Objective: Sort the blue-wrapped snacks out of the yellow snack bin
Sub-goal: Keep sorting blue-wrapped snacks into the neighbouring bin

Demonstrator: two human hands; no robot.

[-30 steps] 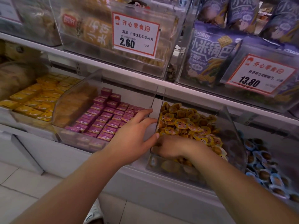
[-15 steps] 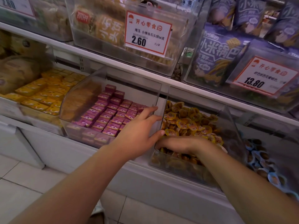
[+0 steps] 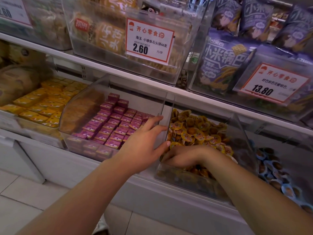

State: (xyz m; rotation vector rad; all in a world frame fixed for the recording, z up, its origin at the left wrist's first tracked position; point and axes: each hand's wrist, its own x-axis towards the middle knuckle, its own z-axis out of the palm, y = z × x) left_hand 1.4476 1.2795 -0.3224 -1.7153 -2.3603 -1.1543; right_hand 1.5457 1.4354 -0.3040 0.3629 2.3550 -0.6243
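Observation:
The clear yellow snack bin holds a heap of small yellow-lidded snacks. My right hand is inside its front left corner, knuckles up, with the fingertips buried among the snacks and hidden. My left hand rests against the bin's left wall, fingers spread and fairly straight, thumb tip at the wall's edge. Blue-wrapped snacks lie in the neighbouring bin at the far right. I see no blue wrapper among the yellow ones.
Left of the yellow bin is a clear bin of pink boxes, then yellow boxes. The shelf above carries bins with price tags and purple bags. Tiled floor lies below.
My right hand has slid a little lower and leftwards into the bin's front corner. My left hand stays on the wall. The view has shifted slightly.

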